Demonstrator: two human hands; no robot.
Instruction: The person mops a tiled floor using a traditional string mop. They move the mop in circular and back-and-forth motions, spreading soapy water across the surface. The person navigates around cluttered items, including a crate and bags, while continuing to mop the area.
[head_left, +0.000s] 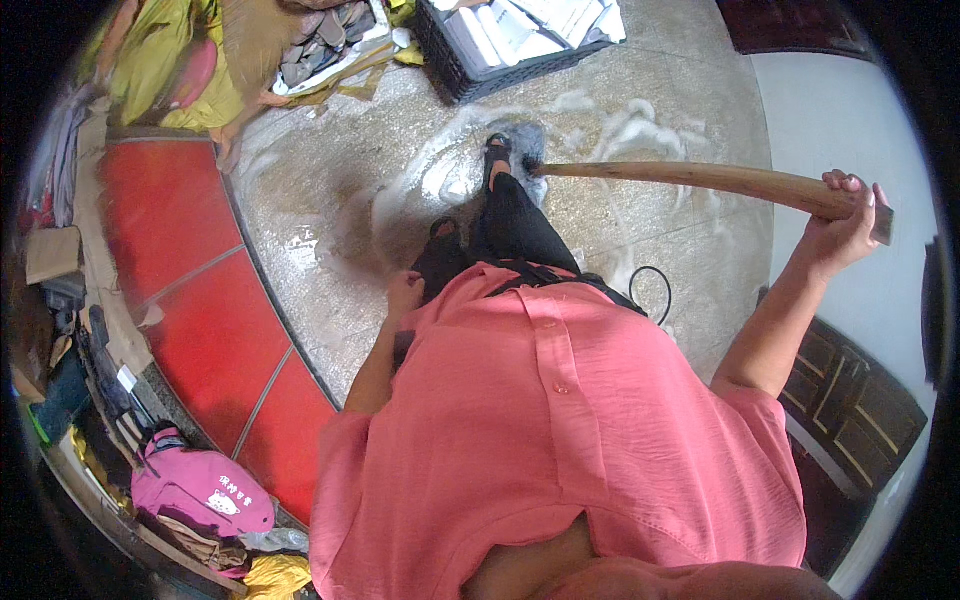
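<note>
My right hand (847, 217) is closed around the upper end of a long wooden handle (697, 177), out to the right. The handle's far end meets a dark tool head, perhaps a mop or scrubbing brush (531, 163), beside my sandalled foot (496, 154). Wet grey-blue material (532, 139) lies there, and I cannot tell whether it belongs to the head. White suds (637, 131) streak the speckled floor (637, 232) around it. My left hand (406, 292) hangs low against my dark trousers (439, 262); its fingers are partly hidden, so any grip is unclear.
Ahead stands a black plastic crate (450, 64) of papers. Left of it is a white-rimmed container (375, 37) of shoe-like pieces. Red panels (180, 300) run along the left, with a pink bag (199, 484) and clutter beyond. A thin black cable (667, 289) loops on the floor.
</note>
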